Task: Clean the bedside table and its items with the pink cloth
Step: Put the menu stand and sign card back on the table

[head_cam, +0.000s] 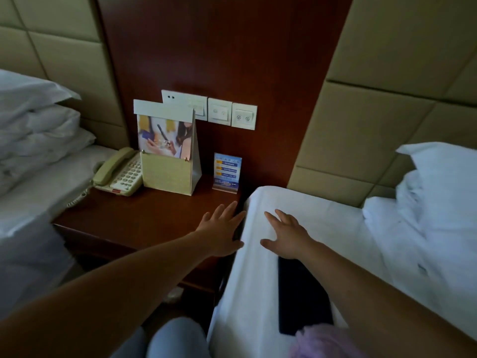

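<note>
While both my hands hang empty, the wiping has yet to begin.
Telephone [117,174]: far left on the bedside table [144,218]; I'd lift it before wiping beneath.
Left hand [222,228]: fingers spread, over the table's right edge.
Right hand [287,235]: splayed, holding nothing, above the bed sheet [322,218].
Pink cloth [322,342]: on the bed by my right forearm; I'd fetch it first.

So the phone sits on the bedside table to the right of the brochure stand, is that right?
Not quite. The head view shows the phone on the bedside table to the left of the brochure stand, not the right.
</note>
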A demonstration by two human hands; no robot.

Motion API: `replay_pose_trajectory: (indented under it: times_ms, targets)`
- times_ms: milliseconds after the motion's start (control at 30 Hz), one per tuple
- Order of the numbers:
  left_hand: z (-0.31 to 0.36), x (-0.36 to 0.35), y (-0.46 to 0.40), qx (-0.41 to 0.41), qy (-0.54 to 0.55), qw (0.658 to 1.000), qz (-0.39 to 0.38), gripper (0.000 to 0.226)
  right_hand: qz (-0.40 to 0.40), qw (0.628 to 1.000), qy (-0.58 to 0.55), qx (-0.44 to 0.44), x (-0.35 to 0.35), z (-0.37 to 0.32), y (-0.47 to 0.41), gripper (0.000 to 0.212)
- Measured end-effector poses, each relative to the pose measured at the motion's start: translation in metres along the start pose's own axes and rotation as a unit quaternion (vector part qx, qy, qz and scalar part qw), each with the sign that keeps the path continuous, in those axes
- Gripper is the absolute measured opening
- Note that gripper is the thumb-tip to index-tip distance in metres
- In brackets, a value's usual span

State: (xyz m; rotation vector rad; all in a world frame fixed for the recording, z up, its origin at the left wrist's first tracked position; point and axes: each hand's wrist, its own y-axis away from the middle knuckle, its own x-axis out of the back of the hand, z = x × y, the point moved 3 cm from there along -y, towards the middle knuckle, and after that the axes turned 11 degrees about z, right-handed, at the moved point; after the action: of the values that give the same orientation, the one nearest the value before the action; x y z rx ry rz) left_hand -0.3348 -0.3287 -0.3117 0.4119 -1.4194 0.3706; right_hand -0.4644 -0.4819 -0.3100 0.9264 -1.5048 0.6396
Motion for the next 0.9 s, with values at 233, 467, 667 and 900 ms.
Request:
replay_pose_trajectory:
  times_ms: [233, 467, 667, 900]
  targets:
    - [0.082, -0.023, 0.065, -0.025, -0.014, 0.999, -0.014, 0.079, -0.027, 0.999, -0.011, -0.036, -0.006, 0.047, 0.103, 0.088]
    - [0.139, -0.056, 0.092, -0.009, 0.032, 0.998, -0.055, 0.073, -0.028, 0.997, -0.024, -0.069, -0.034, 0.092, 0.157, 0.079]
    - [0.149, -0.074, 0.083, 0.050, 0.067, 0.993, -0.088, 0.069, -0.053, 0.990, -0.063, -0.113, -0.068, 0.122, 0.148, 0.084]
    - [0.150, -0.084, 0.054, 0.151, 0.174, 0.970, -0.072, 0.067, -0.004, 0.983, -0.114, -0.144, -0.080, 0.118, 0.127, 0.101]
